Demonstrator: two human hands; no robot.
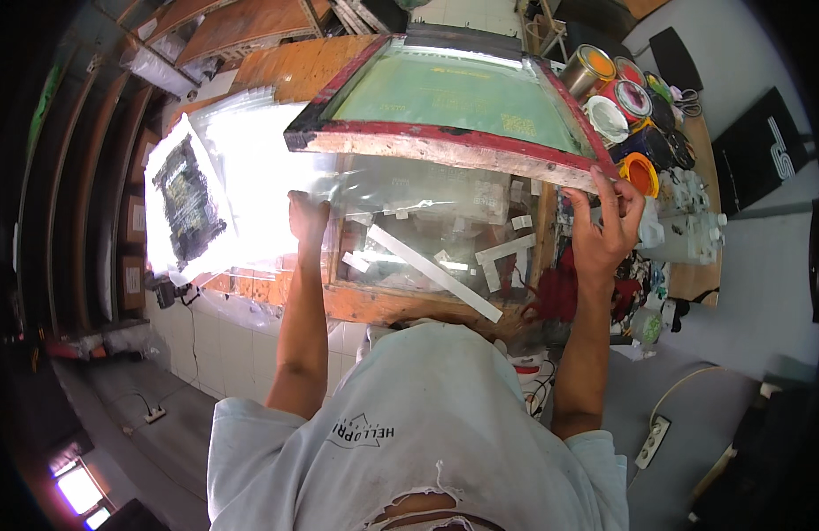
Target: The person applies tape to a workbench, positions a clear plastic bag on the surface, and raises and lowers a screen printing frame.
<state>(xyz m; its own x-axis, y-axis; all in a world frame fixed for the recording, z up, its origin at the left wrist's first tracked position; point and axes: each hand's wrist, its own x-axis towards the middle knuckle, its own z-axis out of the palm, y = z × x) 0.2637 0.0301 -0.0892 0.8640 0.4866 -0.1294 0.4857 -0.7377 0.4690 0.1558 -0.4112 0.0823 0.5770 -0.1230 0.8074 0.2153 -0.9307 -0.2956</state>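
We note the screen tilted over the desk, its near bar raised clear of the glass and its far edge up by a dark clamp. Of our hands, the right hand has thumb and fingers closed about the screen's near right corner; the left hand is bunched at the left edge of a clear film, and we cannot tell whether it pinches it. White tape lies on the glass; paint cans crowd just beyond the screen's right bar. Risks, in our judgement: with only one corner held, a slip could drop the frame onto the glass or our left fingers; uneven lifting could twist it; a sideways swing could knock the cans; a tug on the film could crease it or shift it out of register.
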